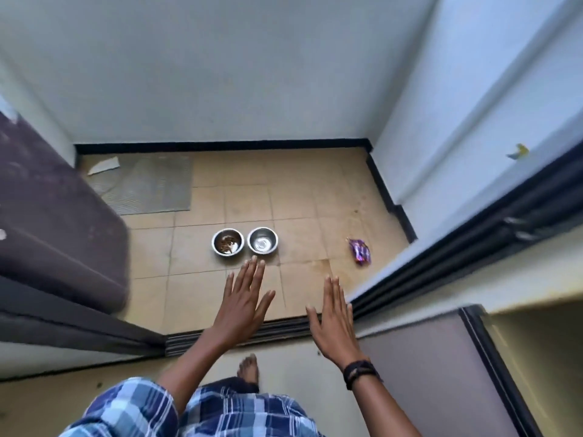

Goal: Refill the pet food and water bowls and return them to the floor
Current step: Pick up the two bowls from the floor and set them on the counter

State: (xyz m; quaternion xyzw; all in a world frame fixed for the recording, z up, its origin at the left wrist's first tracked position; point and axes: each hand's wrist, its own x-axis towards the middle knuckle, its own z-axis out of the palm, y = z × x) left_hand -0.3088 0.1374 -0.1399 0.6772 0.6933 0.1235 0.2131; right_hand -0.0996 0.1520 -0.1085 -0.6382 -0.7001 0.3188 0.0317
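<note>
Food bowl and water bowl: both steel, both on the tan tiled floor out past the sliding-door track. They sit side by side, rims just about touching, food on the left and water on the right.

Head view, the only one. The food bowl has some brown kibble in it and is not full. The water bowl is shiny inside and I can't tell if it holds water.

The left hand is flat with its fingers straight and spread, and it holds nothing. The right hand is the same, empty, with a black wristband on that wrist. Both hands are up in the air on my side of the track, not touching anything.

Key relation: the bowls lie ahead of and below both hands. The left hand is nearer, and its fingertips line up roughly under the gap between the bowls, a little toward the water bowl. The right hand is off to the right, well apart from both. The bowls are round, so there is no long axis to match. The pair runs left to right across the view, so one hand per bowl looks workable.

My guess is that pickup hasn't started. It would take a step over the track and a reach down.

Also on the floor are a purple packet right of the bowls, a grey mat at far left, and a bare foot near the track.
</note>
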